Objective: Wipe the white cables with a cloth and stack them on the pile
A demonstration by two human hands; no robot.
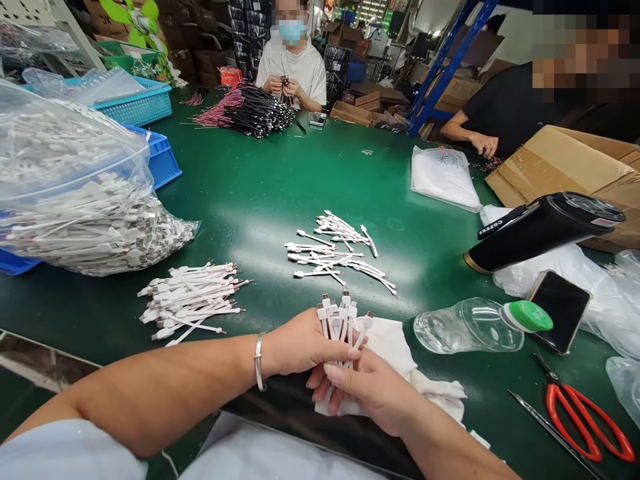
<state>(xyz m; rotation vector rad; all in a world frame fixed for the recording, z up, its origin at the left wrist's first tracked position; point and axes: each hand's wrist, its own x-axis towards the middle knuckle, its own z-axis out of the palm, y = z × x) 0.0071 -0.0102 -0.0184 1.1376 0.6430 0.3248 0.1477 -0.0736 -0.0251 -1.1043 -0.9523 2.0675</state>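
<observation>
My left hand, with a silver bracelet at the wrist, is closed around a bunch of short white cables that stand upright with their metal plugs on top. My right hand comes from below, its fingers curled against the lower part of the same bunch. Both hands rest over a white cloth on the green table. A sorted pile of white cables lies to the left. Another loose pile of white cables lies just beyond my hands.
A large clear bag of cables lies in a blue crate at left. At right lie a plastic bottle, phone, black flask, red scissors and cardboard box. Two other people work at the far side with black and red wires.
</observation>
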